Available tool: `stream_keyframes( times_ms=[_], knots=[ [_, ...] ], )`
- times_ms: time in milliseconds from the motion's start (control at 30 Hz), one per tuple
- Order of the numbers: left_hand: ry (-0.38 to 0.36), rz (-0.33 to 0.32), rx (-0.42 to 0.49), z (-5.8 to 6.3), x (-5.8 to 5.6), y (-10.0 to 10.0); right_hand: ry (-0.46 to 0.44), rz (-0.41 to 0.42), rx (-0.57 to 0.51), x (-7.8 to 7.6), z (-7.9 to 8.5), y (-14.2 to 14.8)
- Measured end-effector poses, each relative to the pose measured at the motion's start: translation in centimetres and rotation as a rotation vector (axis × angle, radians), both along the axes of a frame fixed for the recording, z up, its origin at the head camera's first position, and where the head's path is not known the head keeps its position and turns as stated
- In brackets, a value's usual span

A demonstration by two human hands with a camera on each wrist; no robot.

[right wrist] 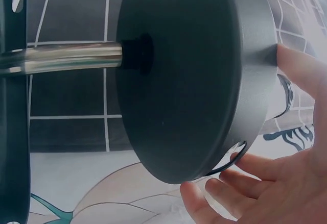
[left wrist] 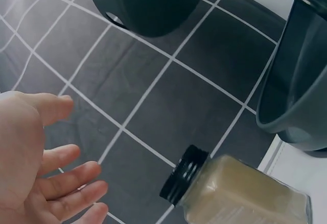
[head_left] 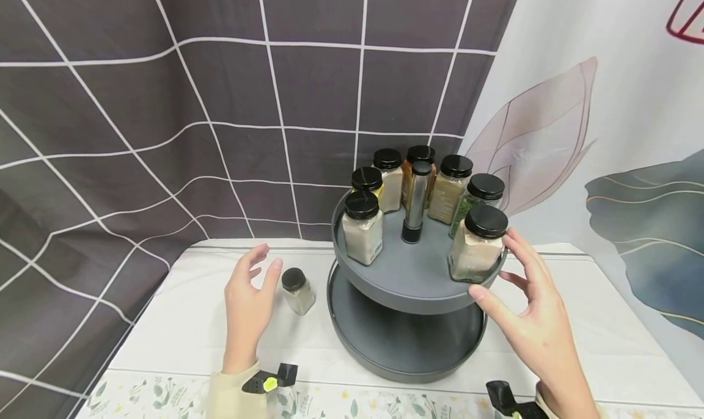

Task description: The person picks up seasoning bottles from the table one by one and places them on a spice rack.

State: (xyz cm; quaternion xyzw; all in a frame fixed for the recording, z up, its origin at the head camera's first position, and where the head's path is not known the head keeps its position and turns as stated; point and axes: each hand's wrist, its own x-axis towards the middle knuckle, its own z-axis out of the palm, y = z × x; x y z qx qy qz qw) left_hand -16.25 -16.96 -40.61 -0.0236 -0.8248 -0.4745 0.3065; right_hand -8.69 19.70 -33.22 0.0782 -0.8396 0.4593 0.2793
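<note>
In the head view a two-tier grey turntable rack [head_left: 404, 302] carries several square spice jars with black lids on its upper tier. My right hand [head_left: 536, 312] is at that tier's right rim, thumb and fingers spread apart along it. Close above the fingertips stands a jar of pale powder [head_left: 475, 254]. The right wrist view shows the thumb [right wrist: 301, 71] against the outer rim and the fingers by a cut-out handle. My left hand [head_left: 250, 303] is raised with nothing in it, fingers loosely bent. Just right of it, a small spice jar [head_left: 299, 294] stands on the table.
The lower tier [head_left: 404, 352] holds nothing visible. A metal post [head_left: 418, 193] with a black cap rises from the upper tier. Behind the white-covered table [head_left: 187, 321] hang a dark grid-patterned curtain [head_left: 319, 89] and a pale leaf-print curtain [head_left: 566, 199].
</note>
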Motion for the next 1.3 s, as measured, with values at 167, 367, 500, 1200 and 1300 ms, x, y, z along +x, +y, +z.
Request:
stream_keyframes(
  times_ms=[167,367,500,1200,1300],
  knots=[
    [-0.064,-0.017,-0.004,-0.4,-0.1,-0.2,-0.009,-0.002,0.004,0.0,0.0,-0.2],
    [-0.184,-0.089,-0.040,-0.8,-0.1,-0.6,-0.024,-0.009,0.003,0.0,-0.1,-0.3],
    [-0.260,-0.166,-0.081,-1.1,-0.2,-0.8,-0.031,-0.017,0.013,-0.1,-0.2,-0.3],
    [-0.366,-0.301,-0.124,-3.3,-1.3,-1.3,-0.037,-0.016,0.003,-0.1,-0.3,-0.7],
    [-0.368,-0.313,-0.130,-3.6,-1.5,-1.2,-0.039,-0.015,0.003,-0.1,-0.4,-0.7]
  ],
)
